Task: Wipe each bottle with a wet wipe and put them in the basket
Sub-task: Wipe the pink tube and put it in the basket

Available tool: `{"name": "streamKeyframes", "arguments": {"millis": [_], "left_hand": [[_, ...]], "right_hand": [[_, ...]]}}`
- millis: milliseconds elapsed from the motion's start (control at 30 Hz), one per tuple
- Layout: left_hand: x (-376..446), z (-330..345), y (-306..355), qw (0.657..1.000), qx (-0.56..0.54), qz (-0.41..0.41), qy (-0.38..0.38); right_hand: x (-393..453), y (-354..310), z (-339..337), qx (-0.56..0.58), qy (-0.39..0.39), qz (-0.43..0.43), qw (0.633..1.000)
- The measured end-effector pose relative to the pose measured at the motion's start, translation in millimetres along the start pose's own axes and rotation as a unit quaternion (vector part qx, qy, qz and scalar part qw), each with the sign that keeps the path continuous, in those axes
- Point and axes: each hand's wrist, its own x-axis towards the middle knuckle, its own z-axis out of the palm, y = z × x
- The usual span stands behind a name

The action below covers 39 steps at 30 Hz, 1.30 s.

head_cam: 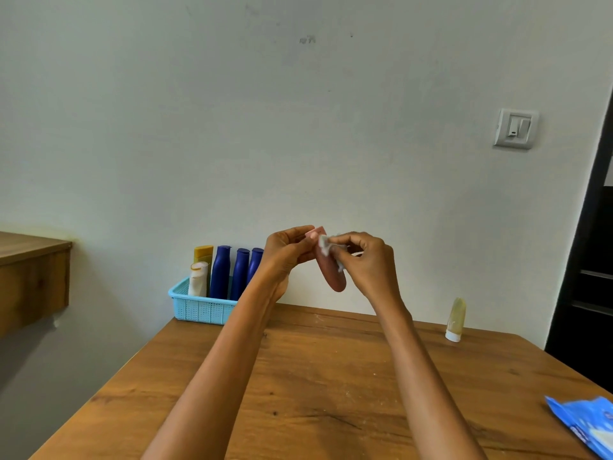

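My left hand (287,252) grips a small pink bottle (333,277) near its cap, raised above the wooden table (315,376). My right hand (366,260) pinches a crumpled white wet wipe (326,244) against the bottle's upper part. A light blue basket (199,307) stands at the table's far left corner, holding three dark blue bottles (220,272), a yellow bottle (203,255) and a white tube (198,278). A pale yellow tube (456,318) stands on its white cap at the far right of the table.
A blue wet wipe pack (587,424) lies at the table's right front edge. A wooden shelf (33,273) juts out at the left. The wall with a light switch (515,127) is close behind the table. A dark doorway (590,260) is at the right.
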Motion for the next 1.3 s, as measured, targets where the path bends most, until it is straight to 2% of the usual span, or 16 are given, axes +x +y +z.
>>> {"name": "streamKeyframes", "arguments": {"millis": [100, 200, 267, 400, 567, 667, 900, 1000, 1100, 1167, 1300], "left_hand": [[2, -5, 2, 0.999, 0.013, 0.005, 0.032], [1, -9, -1, 0.999, 0.002, -0.008, 0.037], [0, -6, -4, 0.999, -0.002, -0.016, 0.034], [-2, -2, -8, 0.999, 0.002, -0.011, 0.033], [-2, 0, -1, 1.0, 0.01, 0.002, 0.015], [-2, -1, 2, 0.999, 0.002, 0.018, 0.043], [-4, -8, 0, 0.997, -0.016, 0.024, 0.074], [-4, -9, -1, 0.997, -0.012, 0.018, 0.069], [-4, -8, -3, 0.998, -0.002, 0.007, 0.059], [-4, -6, -2, 0.999, -0.005, 0.006, 0.051], [-5, -3, 0, 0.997, -0.005, 0.023, 0.068]], "right_hand": [[-2, -4, 6, 0.003, -0.046, -0.028, 0.999], [-3, -1, 8, -0.014, -0.111, 0.012, 0.994], [-4, 1, 7, -0.025, -0.122, 0.04, 0.991], [-6, 3, 7, -0.049, -0.072, 0.037, 0.995], [0, -13, 10, -0.022, 0.036, -0.038, 0.998], [-1, -12, 9, -0.009, -0.004, -0.066, 0.998], [-4, 10, 0, -0.002, -0.116, 0.043, 0.992], [-1, 13, -6, -0.042, -0.057, 0.041, 0.997], [2, 8, -8, 0.004, 0.035, 0.003, 0.999], [2, 4, -3, 0.02, 0.028, -0.031, 0.999], [-6, 2, 14, 0.002, -0.035, -0.071, 0.997]]}}
